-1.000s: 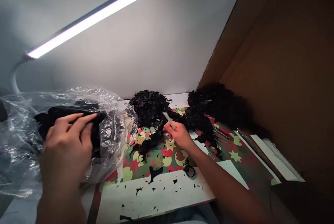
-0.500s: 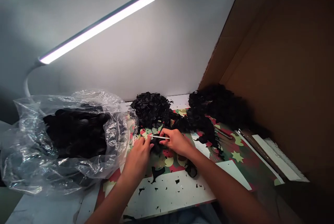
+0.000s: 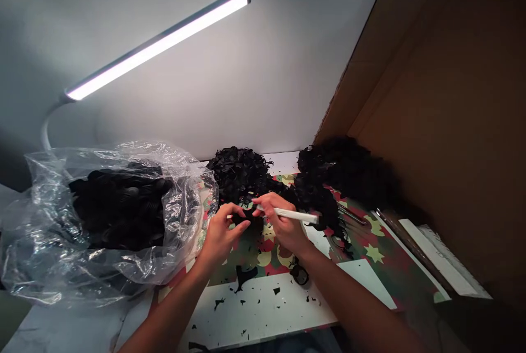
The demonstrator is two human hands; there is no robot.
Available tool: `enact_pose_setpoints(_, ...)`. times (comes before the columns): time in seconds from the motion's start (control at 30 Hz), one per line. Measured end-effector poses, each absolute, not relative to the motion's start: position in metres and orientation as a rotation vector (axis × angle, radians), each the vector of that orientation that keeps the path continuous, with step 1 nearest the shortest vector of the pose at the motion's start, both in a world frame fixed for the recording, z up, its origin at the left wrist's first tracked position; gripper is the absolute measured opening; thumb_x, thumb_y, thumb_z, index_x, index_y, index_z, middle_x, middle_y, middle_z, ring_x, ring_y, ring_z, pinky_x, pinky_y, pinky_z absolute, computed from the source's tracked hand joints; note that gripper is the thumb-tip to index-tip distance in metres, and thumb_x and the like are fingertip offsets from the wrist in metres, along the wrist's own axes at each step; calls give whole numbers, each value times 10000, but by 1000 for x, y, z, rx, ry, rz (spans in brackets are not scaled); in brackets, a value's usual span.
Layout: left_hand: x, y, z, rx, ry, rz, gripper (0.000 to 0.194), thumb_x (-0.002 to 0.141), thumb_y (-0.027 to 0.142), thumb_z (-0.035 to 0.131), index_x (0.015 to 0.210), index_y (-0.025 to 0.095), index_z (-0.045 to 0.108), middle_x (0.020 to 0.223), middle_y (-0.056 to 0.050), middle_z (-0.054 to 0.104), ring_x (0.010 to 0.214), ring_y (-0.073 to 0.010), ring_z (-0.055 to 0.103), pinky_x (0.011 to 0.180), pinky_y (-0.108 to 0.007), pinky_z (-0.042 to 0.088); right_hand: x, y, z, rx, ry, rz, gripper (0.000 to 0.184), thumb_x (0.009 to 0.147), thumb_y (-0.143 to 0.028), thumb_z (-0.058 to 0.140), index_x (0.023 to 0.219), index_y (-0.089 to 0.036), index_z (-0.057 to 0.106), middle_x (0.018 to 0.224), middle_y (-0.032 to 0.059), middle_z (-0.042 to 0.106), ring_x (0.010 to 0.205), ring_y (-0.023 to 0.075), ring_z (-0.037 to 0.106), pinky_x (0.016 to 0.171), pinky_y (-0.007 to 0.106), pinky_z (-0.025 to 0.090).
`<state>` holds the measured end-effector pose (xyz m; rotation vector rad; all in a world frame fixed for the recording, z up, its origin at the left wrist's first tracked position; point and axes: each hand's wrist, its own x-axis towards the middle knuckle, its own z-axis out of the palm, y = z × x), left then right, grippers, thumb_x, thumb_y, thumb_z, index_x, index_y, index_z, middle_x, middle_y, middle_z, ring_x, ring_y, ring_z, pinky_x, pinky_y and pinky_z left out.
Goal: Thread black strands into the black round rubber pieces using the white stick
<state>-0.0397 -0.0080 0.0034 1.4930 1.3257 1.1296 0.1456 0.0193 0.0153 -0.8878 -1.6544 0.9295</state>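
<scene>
My left hand point(image 3: 218, 237) is closed, its thumb and fingers pinching a thin black piece point(image 3: 245, 216) whose exact shape is partly hidden. Between the fingers of my right hand point(image 3: 284, 228) lies a slim white pen-like tool point(image 3: 299, 215), its thick end pointing right; its tip, close to the black piece, is hard to make out. Behind both hands rises a heap of black scraps point(image 3: 238, 171). Loose black cut-offs, among them a forked scrap point(image 3: 245, 275) and a ring-shaped scrap point(image 3: 299, 274), lie nearer to me.
A clear plastic bag point(image 3: 36, 232) full of black rounded pieces point(image 3: 123, 205) stands at left. More black scraps point(image 3: 349, 172) are piled at right, beside a cardboard wall point(image 3: 444, 112). Metal tweezers-like tools point(image 3: 353, 215) rest on the patterned sheet point(image 3: 394, 268). A lit lamp point(image 3: 164, 43) hangs above.
The white tool has swung round in my right hand, so its thick end now points right. My hands have drawn slightly apart, with the black piece still between them.
</scene>
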Motion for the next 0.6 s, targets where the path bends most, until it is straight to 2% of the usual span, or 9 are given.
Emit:
enact_pose_setpoints(0.07, -39, -6, 6, 1470, 1343, 1195, 394, 811, 290, 727, 1167, 243, 564, 1021, -32, 644, 917, -197, 644, 830, -344, 521, 146, 18, 17, -883, -1688, 860, 208, 993, -360, 553, 1076, -235, 697, 940, 43, 726, 891, 198, 704, 792, 314, 537)
enact_pose_setpoints(0.17, -38, -6, 9, 1476, 1363, 1243, 698, 809, 275, 736, 1416, 278, 391, 1036, -24, 667, 985, -203, 658, 951, -393, 488, 147, 16, 17, -847, -1726, 808, 113, 956, -310, 610, 929, -218, 669, 990, 52, 735, 889, 192, 713, 787, 311, 548)
enact_pose_setpoints(0.23, -38, -7, 11, 1502, 1369, 1233, 762, 816, 264, 719, 1472, 282, 332, 1035, -23, 675, 995, -205, 668, 956, -396, 487, 147, 15, 17, -783, -1830, 750, 134, 951, -297, 612, 851, -212, 642, 1053, 66, 733, 963, 203, 699, 853, 339, 540)
enact_pose_setpoints(0.4, -38, -8, 13, 1632, 1432, 1187, 835, 797, 162, 663, 1526, 279, 273, 1019, -15, 695, 953, -191, 673, 883, -351, 501, 148, 16, 17, -707, -2060, 655, 207, 1001, -329, 513, 910, -217, 661, 1247, 88, 703, 1180, 242, 623, 1009, 421, 461)
enact_pose_setpoints(0.47, -38, -8, 13, 1661, 1448, 1199, 843, 790, 154, 664, 1529, 277, 279, 1002, -11, 699, 939, -187, 674, 875, -338, 503, 147, 17, 16, -709, -2108, 593, 229, 1013, -323, 479, 929, -217, 664, 1217, 86, 720, 1170, 240, 632, 1003, 418, 455)
enact_pose_setpoints(0.6, -36, -8, 13, 1740, 1467, 1208, 884, 792, 151, 675, 1552, 301, 248, 996, -4, 696, 898, -180, 675, 861, -332, 507, 142, 16, 9, -629, -2168, 366, 156, 1017, -223, 484, 1032, -197, 637, 1123, 86, 750, 1063, 205, 678, 944, 379, 465)
